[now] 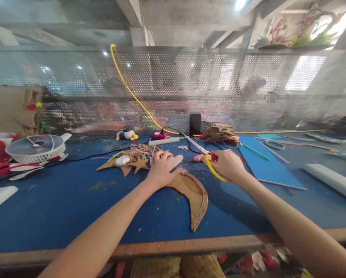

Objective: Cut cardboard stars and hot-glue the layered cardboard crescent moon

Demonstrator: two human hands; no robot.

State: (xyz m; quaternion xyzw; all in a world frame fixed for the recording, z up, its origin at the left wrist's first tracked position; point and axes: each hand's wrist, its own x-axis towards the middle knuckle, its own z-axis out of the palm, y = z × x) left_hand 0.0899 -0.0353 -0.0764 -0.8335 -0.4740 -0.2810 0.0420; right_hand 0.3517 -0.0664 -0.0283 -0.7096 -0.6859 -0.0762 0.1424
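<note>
My right hand (228, 164) is closed around the handles of a pair of scissors (200, 148) with yellow and red grips. Its metal blades point up and to the left, over the table. My left hand (163, 170) reaches over the table, thumb spread away from the bent fingers, with a pale flat piece (177, 162) showing in the gap. Below that hand lies a curved crescent of layered cardboard (194, 193), its upper end partly covered. Cardboard stars (138, 165) and a tangle of thin strips (142, 150) lie left of my fingers. A pink glue gun (198, 158) sits behind the scissors.
A blue board (268, 162) and a white foam block (332, 179) lie right. Cardboard scraps (219, 132) are piled at the back. A white round basket (35, 148) stands left. A perforated metal screen (173, 69) rises behind the table, with people beyond it.
</note>
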